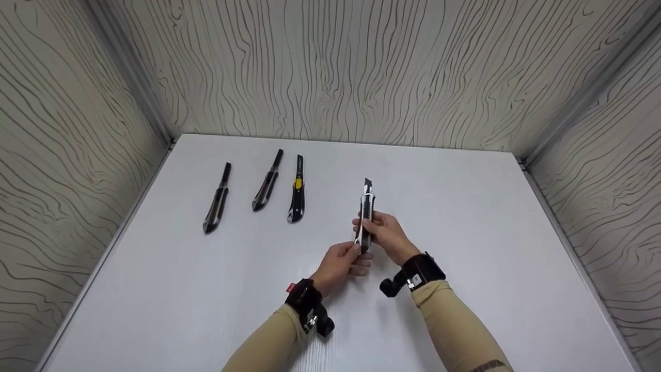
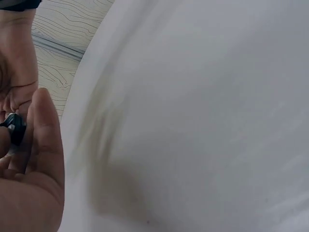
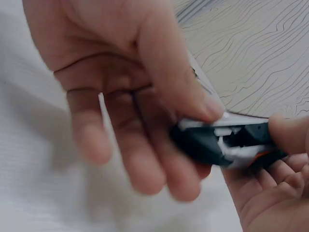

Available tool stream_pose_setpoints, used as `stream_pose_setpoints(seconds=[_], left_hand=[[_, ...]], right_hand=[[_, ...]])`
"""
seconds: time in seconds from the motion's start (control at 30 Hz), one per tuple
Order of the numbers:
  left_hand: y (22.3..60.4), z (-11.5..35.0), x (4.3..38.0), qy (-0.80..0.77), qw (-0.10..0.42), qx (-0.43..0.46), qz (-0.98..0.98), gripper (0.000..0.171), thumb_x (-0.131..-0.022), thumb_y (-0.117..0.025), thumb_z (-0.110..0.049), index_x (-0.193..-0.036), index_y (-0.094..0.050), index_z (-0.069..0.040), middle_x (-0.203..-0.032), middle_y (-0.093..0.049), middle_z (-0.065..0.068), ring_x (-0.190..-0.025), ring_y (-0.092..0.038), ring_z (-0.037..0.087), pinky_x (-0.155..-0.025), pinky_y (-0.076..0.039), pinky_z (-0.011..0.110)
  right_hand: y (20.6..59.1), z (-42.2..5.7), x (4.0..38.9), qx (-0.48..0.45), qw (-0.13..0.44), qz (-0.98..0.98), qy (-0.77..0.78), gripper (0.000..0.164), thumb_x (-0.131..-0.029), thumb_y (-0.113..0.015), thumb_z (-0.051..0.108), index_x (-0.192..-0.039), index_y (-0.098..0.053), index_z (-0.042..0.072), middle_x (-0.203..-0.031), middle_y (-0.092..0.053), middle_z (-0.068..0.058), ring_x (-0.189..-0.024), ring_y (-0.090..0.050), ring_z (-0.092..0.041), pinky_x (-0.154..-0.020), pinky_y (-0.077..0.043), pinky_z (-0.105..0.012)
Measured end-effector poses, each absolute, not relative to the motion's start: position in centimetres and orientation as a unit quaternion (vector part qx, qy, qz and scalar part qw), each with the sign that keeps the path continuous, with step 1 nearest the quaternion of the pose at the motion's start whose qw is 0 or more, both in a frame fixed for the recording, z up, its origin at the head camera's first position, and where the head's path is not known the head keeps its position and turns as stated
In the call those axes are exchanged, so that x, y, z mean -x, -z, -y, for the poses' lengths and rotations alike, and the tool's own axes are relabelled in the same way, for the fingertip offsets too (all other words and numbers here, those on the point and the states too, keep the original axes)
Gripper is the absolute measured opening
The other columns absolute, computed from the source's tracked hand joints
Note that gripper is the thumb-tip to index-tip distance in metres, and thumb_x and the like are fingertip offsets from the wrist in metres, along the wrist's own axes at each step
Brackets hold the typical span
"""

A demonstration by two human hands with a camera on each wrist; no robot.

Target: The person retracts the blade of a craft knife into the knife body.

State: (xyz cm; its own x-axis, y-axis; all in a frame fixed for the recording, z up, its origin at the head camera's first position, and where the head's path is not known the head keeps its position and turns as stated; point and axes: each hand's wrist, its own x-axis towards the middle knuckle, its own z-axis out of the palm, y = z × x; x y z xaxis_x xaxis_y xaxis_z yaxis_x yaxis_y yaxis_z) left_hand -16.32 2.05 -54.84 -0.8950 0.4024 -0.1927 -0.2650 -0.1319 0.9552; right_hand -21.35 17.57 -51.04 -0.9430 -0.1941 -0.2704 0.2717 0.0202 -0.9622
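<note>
Both hands hold a snap-off utility knife (image 1: 367,204) with a black and silver-white body, a ridged dark strip and its blade end pointing away. My right hand (image 1: 391,236) pinches the handle at its middle from the right, thumb on top. At the near end of the handle, my left hand (image 1: 335,264) grips with thumb and fingers. In the right wrist view the dark handle of the utility knife (image 3: 200,144) spans between the two hands, slightly blurred. Only a small dark end of the utility knife (image 2: 18,129) shows in the left wrist view.
On the white table (image 1: 206,299), left of the hands, lie a brown-grey utility knife (image 1: 217,204), another like it (image 1: 266,188) and a black utility knife with a yellow slider (image 1: 297,199). Wood-grain panels (image 1: 330,77) enclose the back and sides.
</note>
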Motion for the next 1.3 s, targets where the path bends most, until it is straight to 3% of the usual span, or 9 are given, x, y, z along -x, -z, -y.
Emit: stream_pose_setpoints(seconds=[0.27,0.53,0.83,1.13,1.3], left_hand=[[54.88,-2.12,16.57,-0.746,0.210,-0.047,-0.630,0.036,-0.105,-0.042,-0.017,-0.123,-0.056,0.010,-0.111,-0.068,0.026,-0.087,-0.071,0.017,-0.076,-0.062,0.032],[54.57,-2.47,16.58,-0.741,0.215,-0.023,-0.636,0.039,-0.105,-0.042,-0.023,-0.119,-0.059,0.009,-0.102,-0.073,0.015,-0.082,-0.071,0.014,-0.074,-0.062,0.031],[54.59,-2.76,16.55,-0.745,0.204,-0.017,-0.636,0.040,-0.105,-0.043,-0.024,-0.118,-0.059,0.011,-0.102,-0.072,0.020,-0.080,-0.071,0.016,-0.072,-0.062,0.034],[54.50,-2.74,16.55,-0.738,0.190,-0.017,-0.648,0.039,-0.105,-0.042,-0.023,-0.116,-0.061,0.009,-0.101,-0.073,0.020,-0.082,-0.072,0.019,-0.072,-0.062,0.036],[54.62,-2.72,16.61,-0.739,0.193,-0.018,-0.645,0.039,-0.105,-0.042,-0.023,-0.117,-0.060,0.010,-0.101,-0.073,0.020,-0.082,-0.072,0.018,-0.074,-0.062,0.036]], right_hand=[[51.32,-17.37,21.21,-0.047,0.174,-0.692,0.699,0.040,-0.103,-0.049,0.018,-0.132,-0.050,-0.009,-0.114,-0.069,-0.012,-0.101,-0.066,-0.015,-0.087,-0.055,-0.026],[51.15,-17.30,21.12,-0.068,0.158,-0.695,0.698,0.033,-0.103,-0.048,0.017,-0.127,-0.055,-0.005,-0.112,-0.069,-0.012,-0.099,-0.066,-0.014,-0.086,-0.055,-0.027],[51.21,-17.33,21.14,-0.059,0.154,-0.696,0.699,0.035,-0.102,-0.050,0.015,-0.129,-0.053,-0.009,-0.108,-0.070,-0.010,-0.097,-0.066,-0.014,-0.084,-0.055,-0.026],[51.09,-17.15,21.21,-0.048,0.156,-0.691,0.704,0.035,-0.101,-0.049,0.009,-0.130,-0.050,-0.010,-0.115,-0.067,-0.020,-0.094,-0.067,-0.013,-0.083,-0.055,-0.025],[51.01,-17.17,21.17,-0.037,0.160,-0.684,0.711,0.034,-0.101,-0.049,0.006,-0.129,-0.049,-0.011,-0.113,-0.068,-0.018,-0.093,-0.067,-0.013,-0.081,-0.055,-0.025]])
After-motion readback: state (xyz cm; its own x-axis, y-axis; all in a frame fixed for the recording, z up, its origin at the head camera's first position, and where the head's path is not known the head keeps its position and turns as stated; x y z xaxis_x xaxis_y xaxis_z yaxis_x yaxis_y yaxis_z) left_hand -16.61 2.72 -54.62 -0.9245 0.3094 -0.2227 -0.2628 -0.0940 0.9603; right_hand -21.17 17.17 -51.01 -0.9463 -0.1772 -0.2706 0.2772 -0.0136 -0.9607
